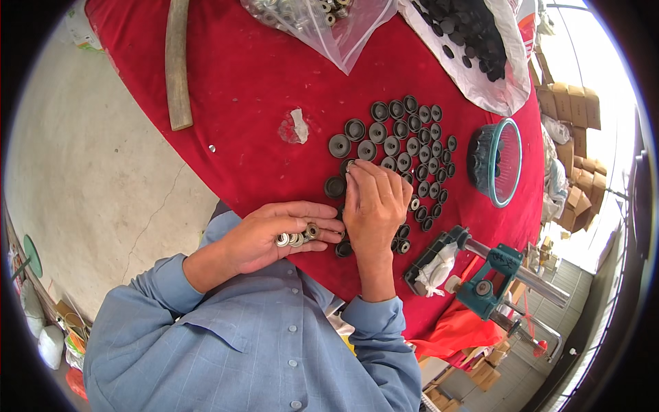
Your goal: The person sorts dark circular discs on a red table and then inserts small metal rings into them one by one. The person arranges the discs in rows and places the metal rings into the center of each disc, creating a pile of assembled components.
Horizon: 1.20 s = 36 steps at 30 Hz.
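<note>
My left hand [264, 230] is cupped palm up near the table's front edge, with several small ring-shaped metal bearings [296, 239] lying across its palm and fingers. Just right of it, my right hand [376, 206] reaches over the black round plastic caps [391, 145]. Its thumb and fingertips pinch a small metal bearing [349, 165], partly hidden, at one of the caps on the left side of the group. The caps lie in loose rows, open side up. Some nearer ones, such as one cap [404, 246], have a metal piece in the middle. My right hand covers part of the group.
A red cloth [261, 89] covers the table. A teal-rimmed plastic basket [504, 163] and a green hand press [491, 275] stand at the right. Behind are a clear bag of metal bearings [329, 41], a white sack of black discs [504, 103] and a curved rod [177, 69].
</note>
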Available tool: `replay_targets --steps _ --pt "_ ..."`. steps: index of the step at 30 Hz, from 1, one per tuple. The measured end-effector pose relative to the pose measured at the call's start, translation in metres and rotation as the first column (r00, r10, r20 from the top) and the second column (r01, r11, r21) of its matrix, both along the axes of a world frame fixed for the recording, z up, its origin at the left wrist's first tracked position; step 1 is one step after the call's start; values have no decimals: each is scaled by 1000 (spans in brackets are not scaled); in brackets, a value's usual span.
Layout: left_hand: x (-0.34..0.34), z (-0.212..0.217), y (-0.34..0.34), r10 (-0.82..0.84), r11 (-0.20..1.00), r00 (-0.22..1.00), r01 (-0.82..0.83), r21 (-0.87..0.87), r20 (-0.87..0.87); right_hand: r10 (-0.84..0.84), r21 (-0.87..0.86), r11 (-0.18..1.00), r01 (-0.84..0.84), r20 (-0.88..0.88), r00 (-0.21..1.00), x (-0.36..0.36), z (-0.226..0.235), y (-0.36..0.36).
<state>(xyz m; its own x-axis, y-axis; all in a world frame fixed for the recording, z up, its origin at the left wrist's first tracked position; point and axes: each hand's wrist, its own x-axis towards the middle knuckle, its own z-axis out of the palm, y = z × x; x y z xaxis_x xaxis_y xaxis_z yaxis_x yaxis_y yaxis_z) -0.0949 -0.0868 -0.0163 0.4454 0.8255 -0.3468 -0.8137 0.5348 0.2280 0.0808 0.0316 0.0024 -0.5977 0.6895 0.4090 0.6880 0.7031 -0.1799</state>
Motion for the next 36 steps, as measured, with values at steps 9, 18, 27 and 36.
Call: replay_targets --steps 9,18,27,36 --pt "1 -2 -5 10 1000 1000 -9 25 -16 3 38 999 -7 110 994 10 -2 -16" --pt "3 8 -4 54 998 993 -58 -33 -106 -23 -1 1000 23 123 992 7 4 -18" --pt "10 3 1 255 965 966 -251 -72 55 -5 -365 926 -94 -262 965 16 22 -28" --pt "11 -7 -5 229 972 974 -228 -55 4 172 -530 812 -243 -181 968 5 33 -48"
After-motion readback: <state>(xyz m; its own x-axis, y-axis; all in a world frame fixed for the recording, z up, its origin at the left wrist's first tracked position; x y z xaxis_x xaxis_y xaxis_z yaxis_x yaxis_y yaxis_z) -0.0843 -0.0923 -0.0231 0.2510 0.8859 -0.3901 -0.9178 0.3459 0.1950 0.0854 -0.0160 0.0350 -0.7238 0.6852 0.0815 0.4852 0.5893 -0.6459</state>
